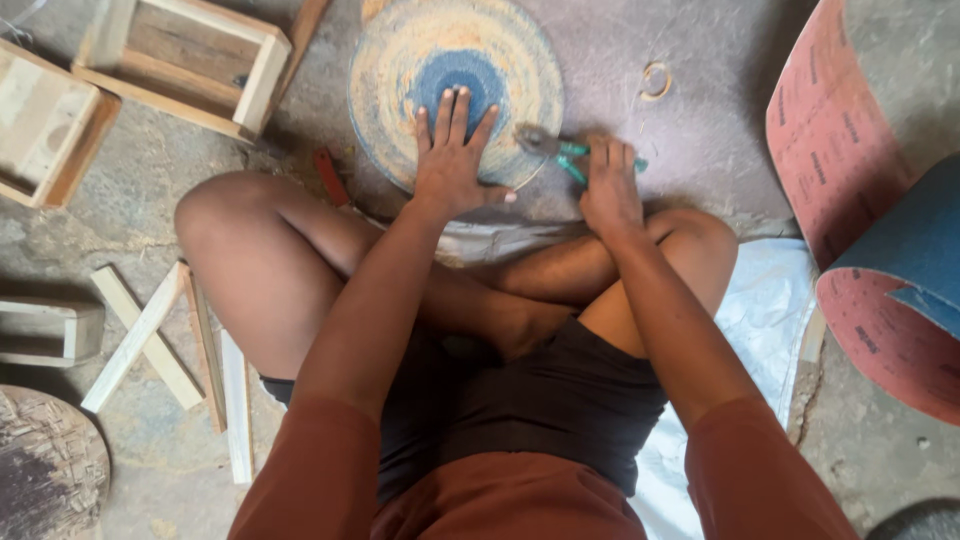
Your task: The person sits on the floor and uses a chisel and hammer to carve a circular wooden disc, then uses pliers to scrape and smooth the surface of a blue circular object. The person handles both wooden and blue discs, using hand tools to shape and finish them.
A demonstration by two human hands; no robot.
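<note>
Pressing flat with fingers spread, the left hand pins the round, worn blue-and-tan abrasive disc on the concrete floor; firm downward weight should stop it shifting. The right hand is clenched around green-handled metal pliers, whose nose meets the disc's right edge.

Plier handles under right hand
</note>
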